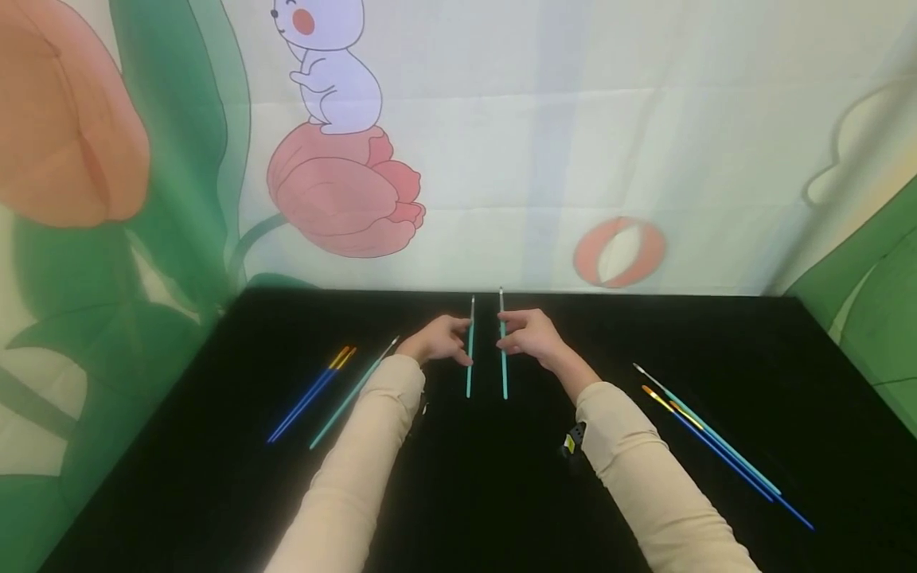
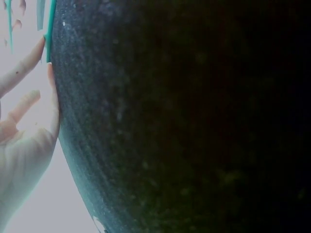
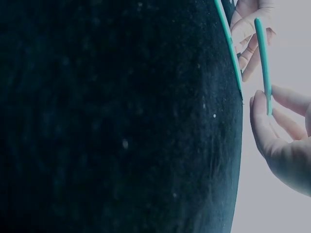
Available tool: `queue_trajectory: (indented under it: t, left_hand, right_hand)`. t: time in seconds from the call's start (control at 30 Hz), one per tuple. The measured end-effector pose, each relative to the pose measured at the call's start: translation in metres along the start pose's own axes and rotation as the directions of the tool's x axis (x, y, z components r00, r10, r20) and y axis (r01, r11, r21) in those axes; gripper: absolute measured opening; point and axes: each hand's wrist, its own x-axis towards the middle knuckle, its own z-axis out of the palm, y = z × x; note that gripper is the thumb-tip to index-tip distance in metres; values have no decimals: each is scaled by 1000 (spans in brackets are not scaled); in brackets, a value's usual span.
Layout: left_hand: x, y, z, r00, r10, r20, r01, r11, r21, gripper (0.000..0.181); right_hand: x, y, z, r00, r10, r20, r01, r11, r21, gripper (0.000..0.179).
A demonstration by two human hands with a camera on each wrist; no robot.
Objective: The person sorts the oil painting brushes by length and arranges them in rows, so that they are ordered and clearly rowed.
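A person's left hand [image 1: 444, 338] pinches a teal paintbrush [image 1: 469, 379] between fingers and thumb, while the right hand [image 1: 532, 334] likewise pinches a second teal brush [image 1: 505, 374], near and roughly parallel, at the far side of a black table [image 1: 494, 493] (blue brushes [image 1: 310, 399] lie to the left).

A cream long sleeve [image 1: 333, 493], softly creased, ends just behind the left hand [image 1: 440, 341]; a matching sleeve [image 1: 662, 481] ends behind the right hand [image 1: 536, 336]. At the right wrist, a small black box [image 1: 577, 434] bears a yellow-green patch [image 1: 569, 443].
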Motion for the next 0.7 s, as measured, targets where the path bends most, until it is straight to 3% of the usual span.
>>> queue_trajectory:
  t: [0.4, 0.7]
  left_hand:
    - [-1, 1, 2, 1000, -7, -15, 7, 1000, 6, 73]
    - [0, -1, 2, 1000, -1, -19, 1, 1000, 6, 74]
  right_hand:
    - [3, 2, 8, 999, 52, -6, -52, 998, -43, 50]
    - [8, 2, 13, 999, 48, -9, -48, 998, -50, 50]
